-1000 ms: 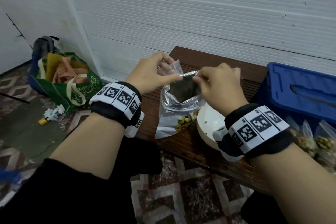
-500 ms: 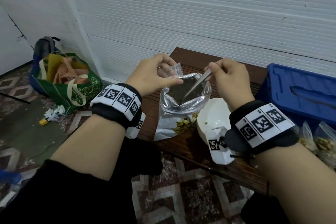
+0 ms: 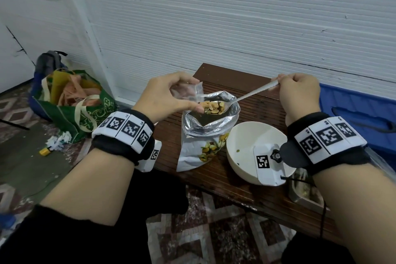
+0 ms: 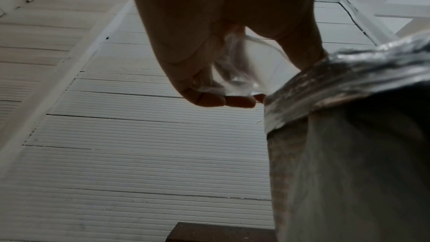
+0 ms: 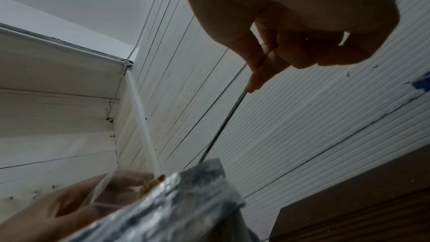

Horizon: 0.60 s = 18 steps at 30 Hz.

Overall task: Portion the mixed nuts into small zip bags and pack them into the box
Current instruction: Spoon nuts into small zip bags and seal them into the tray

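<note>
A: Why is the left hand (image 3: 165,96) beside the foil pouch (image 3: 205,133)?

B: Its fingers (image 4: 210,98) pinch a small zip bag (image 3: 189,92) open at the pouch mouth, so nuts likely travel little.

A: And the right hand (image 3: 300,92)?

B: Closed round the spoon (image 3: 242,97) handle's end, holding the loaded bowl level above the pouch, near the bag. The bowl (image 3: 255,148) sits right on the surface (image 3: 263,109); the blue box (image 3: 360,113) farther right.

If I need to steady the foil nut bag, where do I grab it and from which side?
Grip the foil nut bag around its lower body, from the left. Its crumpled mouth is open with the loaded spoon over it, and the white bowl crowds its right side.
</note>
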Each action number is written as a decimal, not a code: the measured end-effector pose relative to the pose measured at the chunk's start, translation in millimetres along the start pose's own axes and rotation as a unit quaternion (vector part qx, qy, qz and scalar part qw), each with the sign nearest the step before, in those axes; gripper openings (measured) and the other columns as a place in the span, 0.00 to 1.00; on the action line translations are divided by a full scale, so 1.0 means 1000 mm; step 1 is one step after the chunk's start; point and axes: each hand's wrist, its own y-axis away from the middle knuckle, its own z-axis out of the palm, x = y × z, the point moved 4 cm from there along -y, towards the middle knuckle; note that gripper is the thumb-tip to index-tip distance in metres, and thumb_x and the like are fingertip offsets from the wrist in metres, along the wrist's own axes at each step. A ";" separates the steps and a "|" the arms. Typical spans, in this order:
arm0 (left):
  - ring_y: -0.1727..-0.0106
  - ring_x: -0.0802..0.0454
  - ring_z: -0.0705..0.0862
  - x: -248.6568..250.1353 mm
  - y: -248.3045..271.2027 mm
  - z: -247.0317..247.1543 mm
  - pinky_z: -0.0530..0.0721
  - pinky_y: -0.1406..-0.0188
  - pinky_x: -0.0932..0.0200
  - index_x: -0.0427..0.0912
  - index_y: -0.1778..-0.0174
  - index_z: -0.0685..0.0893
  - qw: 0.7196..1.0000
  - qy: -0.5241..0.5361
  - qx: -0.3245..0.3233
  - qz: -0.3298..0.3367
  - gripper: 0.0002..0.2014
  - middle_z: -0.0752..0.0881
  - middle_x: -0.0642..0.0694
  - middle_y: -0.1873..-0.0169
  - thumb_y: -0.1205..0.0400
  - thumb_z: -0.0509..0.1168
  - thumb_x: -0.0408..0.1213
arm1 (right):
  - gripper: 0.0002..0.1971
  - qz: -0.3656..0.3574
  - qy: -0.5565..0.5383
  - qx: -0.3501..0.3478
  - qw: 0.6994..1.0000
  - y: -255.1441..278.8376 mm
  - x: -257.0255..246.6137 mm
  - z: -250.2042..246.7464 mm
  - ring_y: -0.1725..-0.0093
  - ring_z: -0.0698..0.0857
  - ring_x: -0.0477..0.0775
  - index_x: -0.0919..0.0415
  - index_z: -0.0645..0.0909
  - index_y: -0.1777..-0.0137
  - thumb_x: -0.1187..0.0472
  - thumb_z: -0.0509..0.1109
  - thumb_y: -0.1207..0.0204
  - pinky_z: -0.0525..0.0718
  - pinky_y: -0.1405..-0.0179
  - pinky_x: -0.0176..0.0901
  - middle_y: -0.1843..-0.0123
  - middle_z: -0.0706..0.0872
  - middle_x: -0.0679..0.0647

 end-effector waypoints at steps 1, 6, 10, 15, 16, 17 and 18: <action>0.57 0.78 0.81 0.000 0.000 0.001 0.75 0.59 0.82 0.50 0.43 0.86 1.000 -0.005 -0.005 0.000 0.32 0.86 0.60 0.57 0.46 0.80 0.49 | 0.20 -0.005 0.006 0.006 1.000 -0.002 -0.003 -0.004 0.59 0.83 0.46 0.57 0.80 0.74 0.62 0.63 0.18 0.79 0.51 0.40 0.63 0.85 0.49; 0.55 0.79 0.79 0.001 -0.003 0.004 0.73 0.59 0.84 0.55 0.47 0.86 0.999 -0.030 -0.014 0.003 0.31 0.85 0.63 0.55 0.48 0.80 0.53 | 0.20 -0.032 0.000 0.036 0.999 -0.014 -0.014 -0.018 0.59 0.83 0.44 0.57 0.79 0.75 0.66 0.61 0.20 0.81 0.57 0.31 0.58 0.87 0.50; 0.53 0.74 0.80 0.002 -0.004 0.009 0.73 0.58 0.83 0.57 0.47 0.85 0.999 -0.043 -0.023 0.007 0.31 0.85 0.64 0.54 0.48 0.79 0.56 | 0.19 -0.044 0.009 0.025 0.999 -0.016 -0.022 -0.017 0.65 0.80 0.38 0.58 0.79 0.73 0.64 0.61 0.18 0.75 0.69 0.26 0.60 0.86 0.49; 0.53 0.78 0.79 0.008 -0.005 0.015 0.73 0.55 0.85 0.54 0.46 0.87 0.999 -0.038 -0.005 0.021 0.32 0.85 0.64 0.56 0.47 0.80 0.55 | 0.15 -0.058 0.012 0.007 0.998 -0.009 -0.031 -0.003 0.64 0.79 0.38 0.65 0.84 0.64 0.64 0.61 0.18 0.75 0.67 0.30 0.58 0.86 0.50; 0.53 0.79 0.80 0.008 -0.005 0.016 0.73 0.55 0.84 0.53 0.46 0.87 0.999 -0.031 -0.001 0.021 0.32 0.85 0.64 0.56 0.47 0.80 0.55 | 0.15 -0.058 0.007 0.003 0.998 -0.007 -0.033 0.000 0.64 0.79 0.38 0.65 0.84 0.63 0.64 0.61 0.17 0.76 0.65 0.32 0.59 0.86 0.50; 0.54 0.78 0.80 0.009 -0.005 0.017 0.74 0.55 0.84 0.53 0.47 0.87 0.999 -0.024 0.002 0.021 0.32 0.85 0.63 0.56 0.48 0.80 0.55 | 0.15 -0.058 0.003 -0.001 0.998 -0.005 -0.035 0.002 0.64 0.79 0.39 0.64 0.84 0.63 0.64 0.61 0.17 0.76 0.62 0.35 0.61 0.86 0.49; 0.54 0.77 0.81 0.010 -0.005 0.017 0.75 0.54 0.83 0.53 0.47 0.87 1.000 -0.019 0.006 0.022 0.32 0.86 0.62 0.56 0.48 0.80 0.55 | 0.15 -0.058 -0.002 -0.002 0.998 -0.002 -0.037 0.004 0.65 0.80 0.40 0.64 0.83 0.64 0.64 0.61 0.17 0.76 0.60 0.37 0.63 0.86 0.48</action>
